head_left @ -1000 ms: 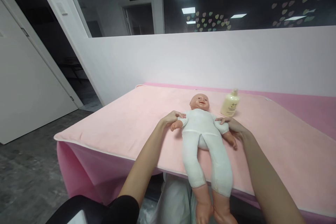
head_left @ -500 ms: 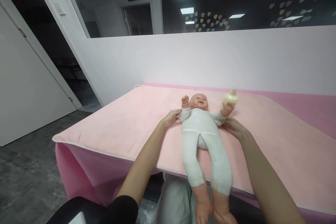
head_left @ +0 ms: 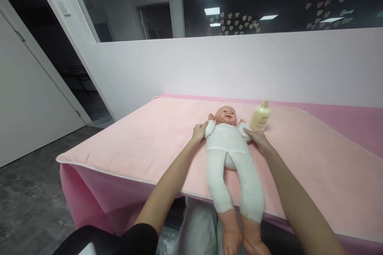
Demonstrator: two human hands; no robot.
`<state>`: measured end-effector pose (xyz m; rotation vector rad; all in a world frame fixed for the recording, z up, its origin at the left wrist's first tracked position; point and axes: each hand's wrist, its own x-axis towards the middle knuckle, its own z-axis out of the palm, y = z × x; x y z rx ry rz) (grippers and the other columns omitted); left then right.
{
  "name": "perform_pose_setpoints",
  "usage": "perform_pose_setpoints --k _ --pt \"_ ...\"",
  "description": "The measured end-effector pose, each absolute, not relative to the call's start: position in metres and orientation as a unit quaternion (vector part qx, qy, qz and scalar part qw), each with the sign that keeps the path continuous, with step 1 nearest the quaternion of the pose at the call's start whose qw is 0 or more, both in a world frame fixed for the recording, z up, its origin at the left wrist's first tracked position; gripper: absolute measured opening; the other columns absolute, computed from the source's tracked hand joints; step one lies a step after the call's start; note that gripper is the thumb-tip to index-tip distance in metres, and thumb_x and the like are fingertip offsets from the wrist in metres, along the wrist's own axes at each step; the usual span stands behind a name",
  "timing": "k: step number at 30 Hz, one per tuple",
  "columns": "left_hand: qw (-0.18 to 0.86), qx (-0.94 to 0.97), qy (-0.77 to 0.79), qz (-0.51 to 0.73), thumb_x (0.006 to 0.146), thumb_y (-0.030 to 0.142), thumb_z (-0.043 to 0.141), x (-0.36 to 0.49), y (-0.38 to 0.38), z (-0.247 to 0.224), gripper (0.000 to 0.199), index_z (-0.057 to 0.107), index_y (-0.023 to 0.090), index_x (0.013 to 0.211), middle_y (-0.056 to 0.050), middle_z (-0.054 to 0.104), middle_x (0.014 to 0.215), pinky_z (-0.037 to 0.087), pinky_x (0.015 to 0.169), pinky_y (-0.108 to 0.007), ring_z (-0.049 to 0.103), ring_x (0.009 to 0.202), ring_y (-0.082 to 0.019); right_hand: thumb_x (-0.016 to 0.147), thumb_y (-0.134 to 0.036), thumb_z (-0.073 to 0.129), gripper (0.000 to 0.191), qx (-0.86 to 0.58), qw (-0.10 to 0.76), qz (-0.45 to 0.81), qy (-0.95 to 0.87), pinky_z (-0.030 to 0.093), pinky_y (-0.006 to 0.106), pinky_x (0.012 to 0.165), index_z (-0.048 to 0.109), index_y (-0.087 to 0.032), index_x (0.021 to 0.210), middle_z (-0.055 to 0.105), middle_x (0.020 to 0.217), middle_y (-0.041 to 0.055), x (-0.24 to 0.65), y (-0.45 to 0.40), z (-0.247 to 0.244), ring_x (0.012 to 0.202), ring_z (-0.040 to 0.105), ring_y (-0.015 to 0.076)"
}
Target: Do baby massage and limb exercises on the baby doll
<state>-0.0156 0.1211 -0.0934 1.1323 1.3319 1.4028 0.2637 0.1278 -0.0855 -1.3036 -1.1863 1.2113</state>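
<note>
**The doll [head_left: 226, 139] has had its forearms swung in beside its head**

Half a second ago I saw them spread wider. Now my left hand [head_left: 200, 132] is clamped round one sleeved arm, my right hand [head_left: 259, 139] round the other. The doll lies face up between them on the pink cloth [head_left: 128, 139], feet nearer me than either hand. Just beyond my right hand is a yellow bottle [head_left: 260, 117].

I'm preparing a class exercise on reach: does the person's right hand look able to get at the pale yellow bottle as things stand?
Probably yes: the bottle is just beyond the right hand, with nothing visible between them, though the hand would first have to release the baby doll's sleeved arm.
</note>
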Motion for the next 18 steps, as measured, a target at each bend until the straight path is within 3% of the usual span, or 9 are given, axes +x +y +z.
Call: perform_pose_setpoints --k 3,9,13,18 --pt "0.410 0.455 0.558 0.560 0.071 0.062 0.058 -0.016 0.123 -0.095 0.050 0.060 0.014 0.058 -0.002 0.056 0.053 0.036 0.054 -0.024 0.053 0.061 -0.013 0.058 -0.045 0.080 0.038 -0.551 0.490 0.472 -0.483 0.052 0.026 0.061 0.070 -0.012 0.075 0.071 0.077 0.0085 0.262 0.133 -0.091 0.073 0.064 0.0188" --pt "0.522 0.460 0.463 0.549 0.063 0.062 0.067 -0.020 0.106 -0.081 0.051 0.064 0.011 0.068 -0.003 0.061 0.062 0.037 0.059 -0.024 0.050 0.059 -0.010 0.058 -0.044 0.080 0.039 -0.513 0.504 0.499 -0.484 0.053 0.026 0.066 0.070 -0.014 0.082 0.072 0.085 0.0081 0.266 0.134 -0.093 0.080 0.066 0.0199" --pt "0.598 0.475 0.398 0.509 0.058 0.047 0.079 -0.024 0.092 -0.066 0.047 0.069 0.012 0.087 -0.006 0.069 0.084 0.043 0.075 -0.027 0.059 0.075 -0.013 0.062 -0.044 0.078 0.037 -0.495 0.488 0.525 -0.491 0.053 0.026 0.070 0.071 -0.015 0.083 0.071 0.093 0.0084 0.266 0.129 -0.090 0.085 0.065 0.0199" --pt "0.617 0.519 0.357 0.471 0.052 0.024 0.084 -0.033 0.089 -0.062 0.049 0.068 0.014 0.098 -0.006 0.069 0.094 0.042 0.079 -0.027 0.060 0.082 -0.014 0.066 -0.040 0.077 0.044 -0.427 0.469 0.573 -0.519 0.053 0.027 0.076 0.067 -0.022 0.105 0.068 0.111 0.0049 0.269 0.119 -0.081 0.095 0.064 0.0197"
